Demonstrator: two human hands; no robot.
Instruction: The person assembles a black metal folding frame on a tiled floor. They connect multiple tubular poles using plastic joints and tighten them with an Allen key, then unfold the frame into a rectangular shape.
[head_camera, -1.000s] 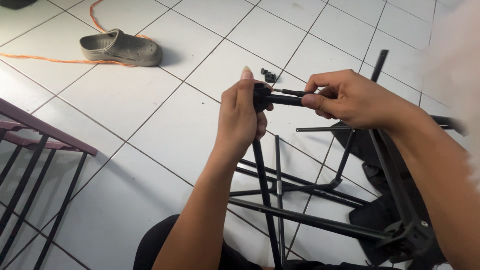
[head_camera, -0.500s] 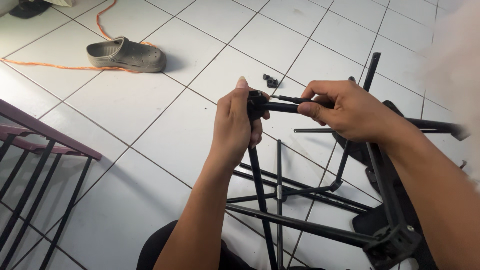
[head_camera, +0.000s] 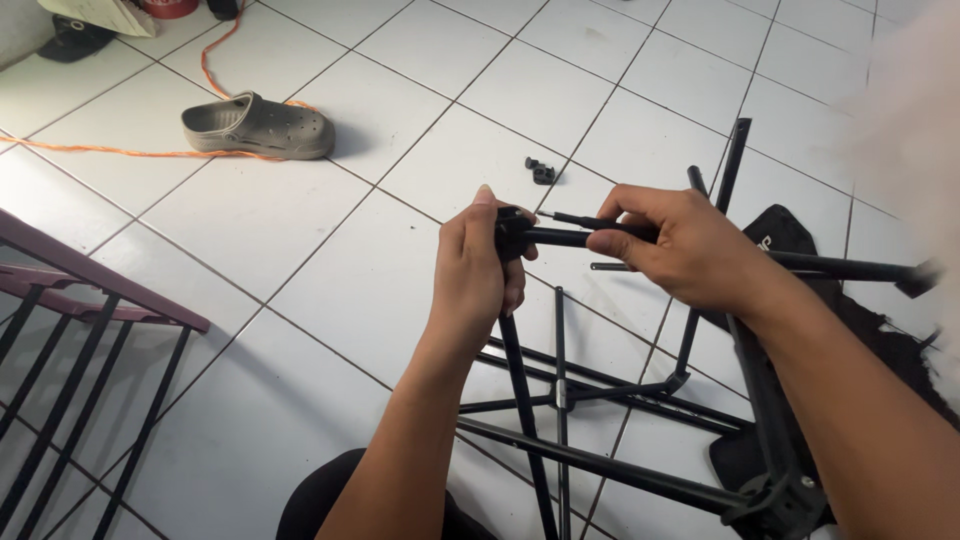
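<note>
My left hand (head_camera: 478, 268) grips a black plastic joint (head_camera: 512, 230) at the top of a thin black metal rod (head_camera: 522, 400) of a folding frame. My right hand (head_camera: 690, 248) pinches a black screwdriver (head_camera: 585, 222) whose tip points at that joint. Both hands are held above the white tiled floor. Below them lie several crossed black frame rods (head_camera: 600, 390). Black fabric (head_camera: 880, 345) lies under my right forearm.
A small black plastic piece (head_camera: 541, 171) lies on the tiles beyond the hands. A grey clog (head_camera: 258, 127) and an orange cord (head_camera: 120, 152) are at the far left. A dark red metal rack (head_camera: 70, 330) stands at the left edge.
The hands and the joint have stayed together while the view shifted slightly; the right hand's fingers have slid a little along the screwdriver.
</note>
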